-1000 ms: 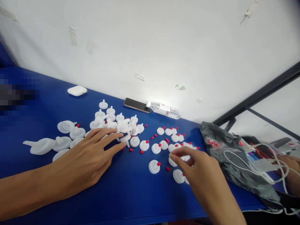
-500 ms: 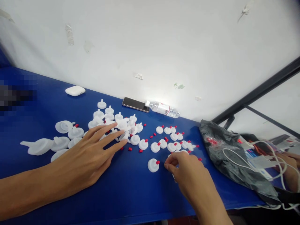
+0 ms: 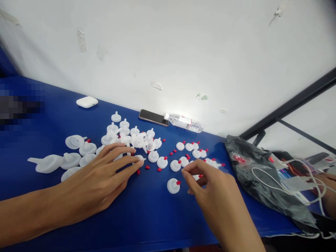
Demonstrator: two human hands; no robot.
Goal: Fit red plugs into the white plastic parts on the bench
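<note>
My left hand (image 3: 105,175) lies stretched out over a pile of white plastic spout caps (image 3: 138,141), fingers spread. Its fingertips touch one cap at the pile's near edge. Thumb and forefinger of my right hand (image 3: 210,185) are pinched together above the blue table; whatever they hold, if anything, is hidden. Just left of them lies a white spout cap with a red tip (image 3: 173,186). Behind and partly under my right hand sit several more red-tipped caps (image 3: 175,165). Small loose red tips (image 3: 147,167) are scattered between the two groups.
Along the wall lie a white earphone case (image 3: 87,102), a phone (image 3: 153,117) and a clear water bottle (image 3: 183,122). A dark plastic bag (image 3: 265,185) with white cables (image 3: 321,190) covers the table's right end. Another person's hand (image 3: 329,189) shows at the far right.
My right hand has shifted slightly up and left, its pinch now nearer the front red-tipped caps. My left hand stays over the pile. The view has moved slightly.
</note>
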